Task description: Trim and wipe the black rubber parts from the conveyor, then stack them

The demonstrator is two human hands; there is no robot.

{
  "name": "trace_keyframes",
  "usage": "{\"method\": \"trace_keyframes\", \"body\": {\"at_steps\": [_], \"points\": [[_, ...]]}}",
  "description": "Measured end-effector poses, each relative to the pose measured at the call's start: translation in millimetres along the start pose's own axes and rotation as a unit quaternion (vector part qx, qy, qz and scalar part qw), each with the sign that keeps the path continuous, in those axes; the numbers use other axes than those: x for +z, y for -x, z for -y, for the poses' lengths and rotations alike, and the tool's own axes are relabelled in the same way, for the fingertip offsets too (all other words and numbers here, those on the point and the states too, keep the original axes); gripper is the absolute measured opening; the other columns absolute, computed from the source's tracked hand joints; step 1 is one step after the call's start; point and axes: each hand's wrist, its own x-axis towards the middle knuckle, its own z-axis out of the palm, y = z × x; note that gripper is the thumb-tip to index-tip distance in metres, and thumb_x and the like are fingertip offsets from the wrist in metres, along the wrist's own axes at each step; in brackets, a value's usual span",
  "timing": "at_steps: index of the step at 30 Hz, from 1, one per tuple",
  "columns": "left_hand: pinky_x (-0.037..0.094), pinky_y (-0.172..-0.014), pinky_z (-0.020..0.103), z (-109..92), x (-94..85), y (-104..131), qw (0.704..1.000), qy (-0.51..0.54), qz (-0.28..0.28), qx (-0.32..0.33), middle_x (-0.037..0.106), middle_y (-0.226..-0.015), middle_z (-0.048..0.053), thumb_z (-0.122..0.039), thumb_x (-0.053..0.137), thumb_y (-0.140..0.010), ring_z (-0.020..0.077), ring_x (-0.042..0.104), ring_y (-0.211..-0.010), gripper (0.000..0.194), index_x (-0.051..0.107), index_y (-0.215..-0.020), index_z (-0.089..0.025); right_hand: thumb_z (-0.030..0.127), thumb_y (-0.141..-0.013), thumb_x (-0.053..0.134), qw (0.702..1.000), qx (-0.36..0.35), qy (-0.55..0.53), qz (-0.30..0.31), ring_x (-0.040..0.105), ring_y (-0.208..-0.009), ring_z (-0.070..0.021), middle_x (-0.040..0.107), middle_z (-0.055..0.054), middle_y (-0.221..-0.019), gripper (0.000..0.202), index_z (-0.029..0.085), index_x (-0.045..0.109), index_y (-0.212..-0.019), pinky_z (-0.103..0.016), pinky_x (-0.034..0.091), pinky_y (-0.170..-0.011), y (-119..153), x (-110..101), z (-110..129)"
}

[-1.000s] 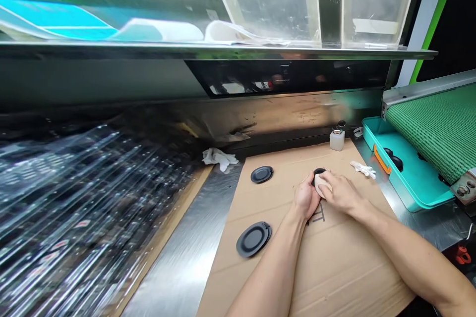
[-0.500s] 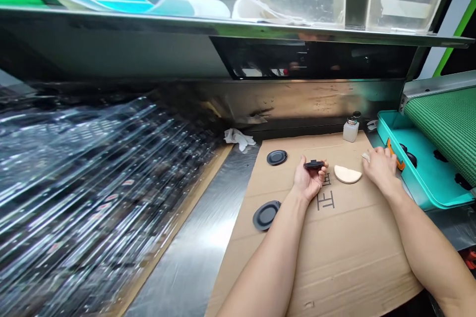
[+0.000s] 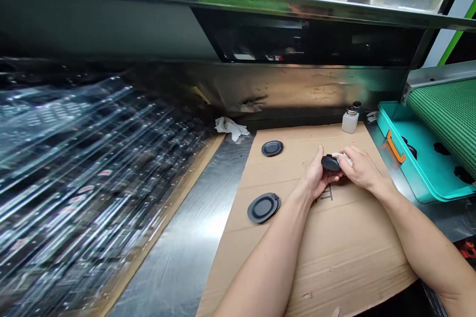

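My left hand point(image 3: 318, 176) is closed around a small black round plastic part point(image 3: 330, 162), holding it above the cardboard sheet point(image 3: 323, 257). My right hand point(image 3: 359, 166) pinches a small white cloth point(image 3: 346, 157) against the right edge of that part. Some fingers of both hands are hidden behind the part and the cloth. To the left, two black round plastic discs with raised rings lie flat on the cardboard: a farther disc point(image 3: 272, 148) and a nearer disc point(image 3: 264, 207), close to my left forearm.
A small bottle with a metal top point(image 3: 350, 120) stands at the cardboard's back edge. On the right, a teal bin point(image 3: 427, 178) with black parts sits partly under a green conveyor belt point(image 3: 449, 104). Plastic-wrapped stacks point(image 3: 92, 183) fill the left; a crumpled white glove point(image 3: 232, 128) lies behind.
My right hand has moved left with the white cloth onto the black part. The part has turned its round face toward me. The cream half-round pad is now out of sight.
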Motion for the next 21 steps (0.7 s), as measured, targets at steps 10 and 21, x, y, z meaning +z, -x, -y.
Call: {"method": "trace_keyframes", "body": {"at_steps": [10, 21], "points": [[0.060, -0.055, 0.028, -3, -17.2, -11, 0.996, 0.079, 0.008, 0.045, 0.069, -0.082, 0.009, -0.056, 0.043, -0.097, 0.0203, 0.072, -0.070, 0.049, 0.059, -0.118, -0.015, 0.031, -0.096, 0.050, 0.979, 0.120, 0.112, -0.124, 0.063, -0.093, -0.0203, 0.071, -0.007, -0.102, 0.024, 0.022, 0.070, -0.106, -0.028, 0.044, -0.082, -81, -42, -47], [0.058, -0.056, 0.027, 25, 16.6, -8, 0.995, 0.047, 0.083, 0.018, 0.063, -0.078, 0.006, -0.063, 0.051, -0.091, 0.0167, 0.069, -0.061, 0.056, 0.061, -0.113, -0.012, 0.030, -0.088, 0.053, 0.927, 0.107, 0.340, 0.121, 0.066, -0.098, -0.0238, 0.073, -0.006, -0.108, 0.031, 0.030, 0.075, -0.109, -0.029, 0.048, -0.081, -173, -87, -68]]}}
